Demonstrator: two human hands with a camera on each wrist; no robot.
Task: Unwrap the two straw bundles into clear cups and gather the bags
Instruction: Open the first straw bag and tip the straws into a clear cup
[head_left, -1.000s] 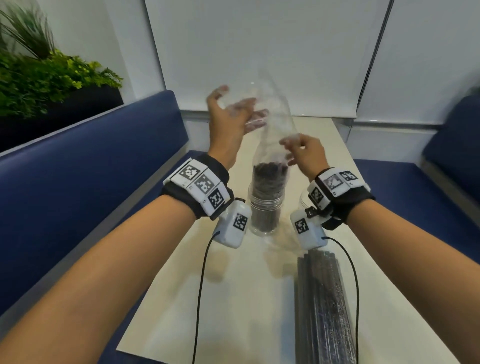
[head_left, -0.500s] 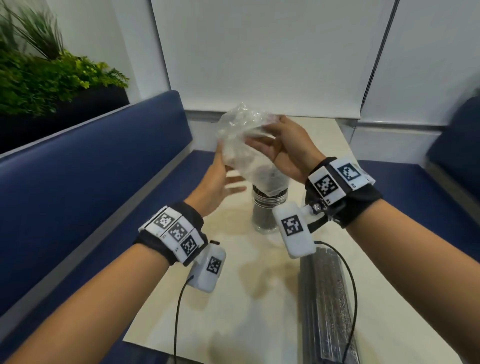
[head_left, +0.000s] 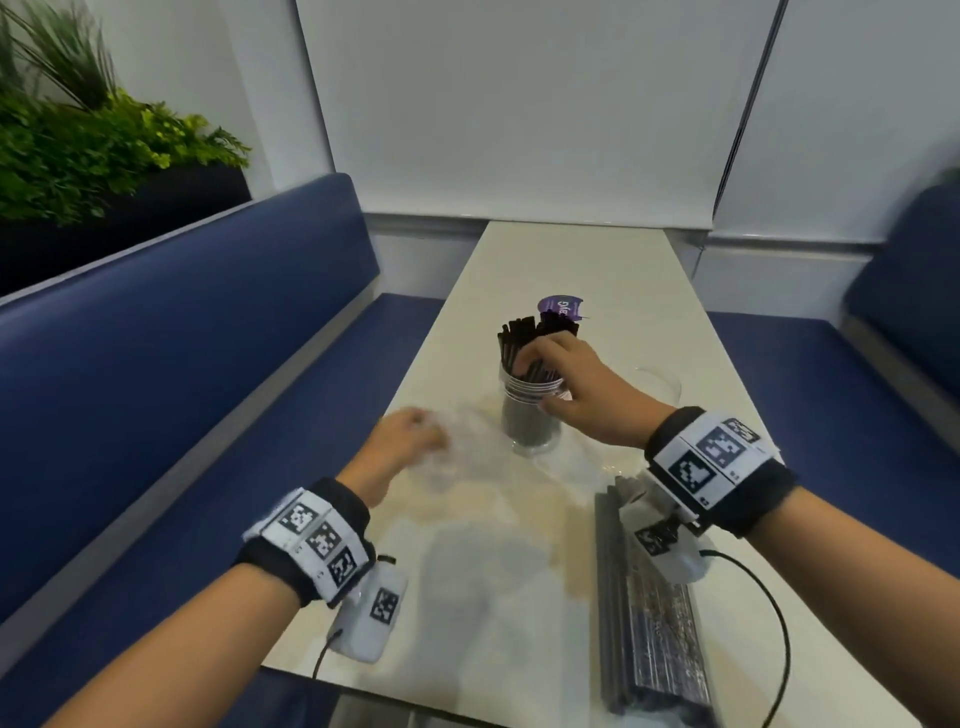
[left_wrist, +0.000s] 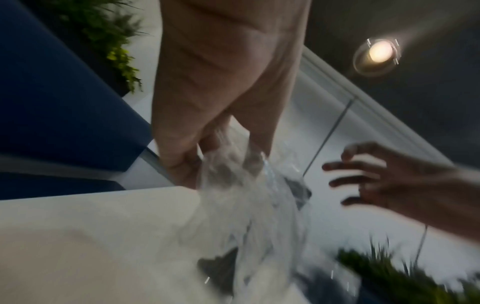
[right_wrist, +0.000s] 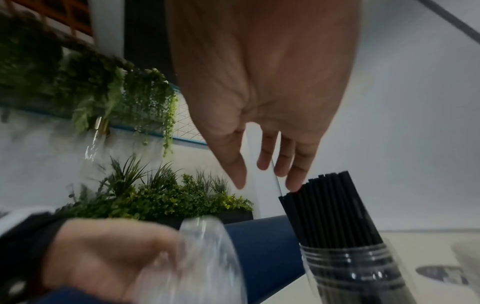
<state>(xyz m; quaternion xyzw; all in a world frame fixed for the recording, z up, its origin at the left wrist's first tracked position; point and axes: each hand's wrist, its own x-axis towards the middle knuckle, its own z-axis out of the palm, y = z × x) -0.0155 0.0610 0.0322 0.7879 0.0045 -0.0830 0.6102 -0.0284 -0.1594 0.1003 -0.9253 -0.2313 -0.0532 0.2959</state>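
A clear cup (head_left: 532, 421) full of black straws (head_left: 519, 332) stands mid-table. My right hand (head_left: 556, 364) reaches over it, and its straight fingers (right_wrist: 296, 176) touch the straw tops (right_wrist: 332, 205). My left hand (head_left: 410, 436) is low on the table, left of the cup, and pinches the crumpled empty clear bag (head_left: 467, 447), which is blurred in the left wrist view (left_wrist: 246, 195). A second bundle of black straws (head_left: 649, 597), still in its bag, lies near the table's front right. An empty clear cup (head_left: 657, 382) stands right of my right hand.
A purple round label (head_left: 563, 309) lies on the cream table (head_left: 571, 260) behind the straws. Blue benches (head_left: 182, 338) run along both sides, with plants (head_left: 104, 145) behind the left one. Cables hang from both wrist cameras over the near table edge.
The bag was held high over the cup by both hands. Now my left hand has brought it down to the table, and my right hand has let go and moved onto the straws.
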